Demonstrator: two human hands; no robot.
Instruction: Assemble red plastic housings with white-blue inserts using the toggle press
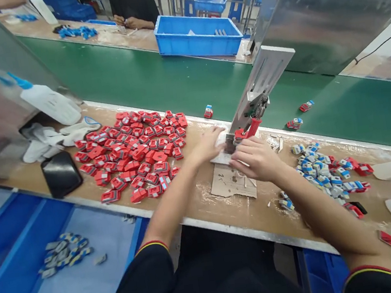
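Observation:
My left hand (208,145) and my right hand (256,158) meet at the foot of a small metal lever press (260,89) with a red handle (251,129). Both hands rest on its white base and a piece of cardboard (231,183). The fingertips are curled over a small part there; what they hold is hidden. A large pile of red parts (132,151) lies left of my left hand. Right of my right hand lies a pile of blue-and-white parts (322,174) mixed with some red ones.
A green conveyor belt (156,81) runs behind the bench, with a few parts on it. A black phone (60,174), white gloves (51,138) and a squeeze bottle (50,103) lie at left. Blue bins sit below and across, where another person works.

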